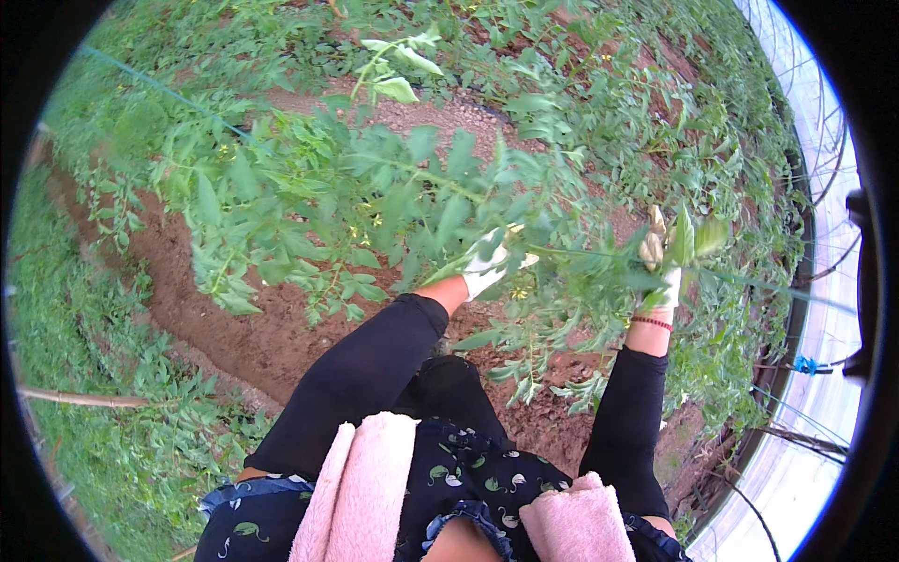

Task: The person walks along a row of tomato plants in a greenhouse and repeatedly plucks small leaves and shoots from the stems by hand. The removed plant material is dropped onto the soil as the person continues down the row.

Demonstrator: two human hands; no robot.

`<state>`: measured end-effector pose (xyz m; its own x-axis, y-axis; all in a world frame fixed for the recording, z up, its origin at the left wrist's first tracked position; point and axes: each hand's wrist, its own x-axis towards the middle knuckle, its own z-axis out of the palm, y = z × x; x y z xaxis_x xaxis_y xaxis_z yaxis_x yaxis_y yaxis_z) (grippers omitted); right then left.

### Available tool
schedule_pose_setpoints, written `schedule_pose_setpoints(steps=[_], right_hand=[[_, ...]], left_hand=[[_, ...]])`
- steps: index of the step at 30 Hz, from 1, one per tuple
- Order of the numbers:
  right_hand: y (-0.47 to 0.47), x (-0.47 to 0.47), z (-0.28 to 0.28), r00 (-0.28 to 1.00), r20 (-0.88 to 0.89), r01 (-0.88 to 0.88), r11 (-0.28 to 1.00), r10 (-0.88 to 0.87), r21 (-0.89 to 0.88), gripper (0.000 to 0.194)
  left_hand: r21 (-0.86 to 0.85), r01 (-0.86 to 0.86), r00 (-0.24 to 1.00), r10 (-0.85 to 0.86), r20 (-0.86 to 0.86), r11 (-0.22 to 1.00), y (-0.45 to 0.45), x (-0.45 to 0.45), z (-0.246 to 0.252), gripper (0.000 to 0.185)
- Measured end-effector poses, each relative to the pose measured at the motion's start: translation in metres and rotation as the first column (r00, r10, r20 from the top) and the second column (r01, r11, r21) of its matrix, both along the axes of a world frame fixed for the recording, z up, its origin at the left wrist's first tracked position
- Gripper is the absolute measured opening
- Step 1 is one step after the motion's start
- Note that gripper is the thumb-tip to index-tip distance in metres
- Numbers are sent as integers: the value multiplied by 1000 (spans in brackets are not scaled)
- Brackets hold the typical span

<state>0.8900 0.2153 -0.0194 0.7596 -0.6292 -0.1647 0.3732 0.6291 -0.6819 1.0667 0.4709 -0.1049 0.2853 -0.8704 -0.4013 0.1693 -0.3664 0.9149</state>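
Observation:
Both hands wear white work gloves and reach in among tomato plants [449,183]. My left hand [491,260] lies at the middle, by a leafy stem, with leaves over part of it; what its fingers grip cannot be made out. To the right, my right hand [659,260] is raised beside a blurred green leaf [685,235], its fingertips stained brown, its palm partly behind leaves. A thin green twine [758,281] runs sideways past the right hand. Small yellow flowers [520,293] show just below the left hand.
Bare brown soil [211,309] forms a furrow at left, with more plants beyond it. Another twine [168,91] crosses the upper left. A bamboo pole [84,399] juts in at left. Translucent plastic sheeting [779,485] with wires curves along the right.

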Motion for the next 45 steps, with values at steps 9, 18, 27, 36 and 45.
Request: schedule_pose_setpoints(steps=[9, 18, 27, 36, 45], right_hand=[[-24, -23, 0, 862, -438, 322, 944, -258, 78, 49], [175, -20, 86, 760, -543, -166, 702, -356, -693, 29], [328, 175, 125, 893, -447, -410, 514, 57, -754, 47], [370, 321, 139, 861, -454, -323, 444, -229, -836, 28], [429, 322, 127, 677, -626, -490, 398, -387, -776, 19]], left_hand=[[89, -261, 956, 245, 160, 961, 117, -6, 17, 50], [-501, -721, 294, 866, 405, 479, 267, 77, 170, 22], [27, -233, 878, 198, 437, 972, 268, 279, 98, 26], [119, 164, 981, -174, 81, 979, 206, 293, 19, 50], [138, -231, 662, 260, -703, 963, 162, 228, -28, 27]])
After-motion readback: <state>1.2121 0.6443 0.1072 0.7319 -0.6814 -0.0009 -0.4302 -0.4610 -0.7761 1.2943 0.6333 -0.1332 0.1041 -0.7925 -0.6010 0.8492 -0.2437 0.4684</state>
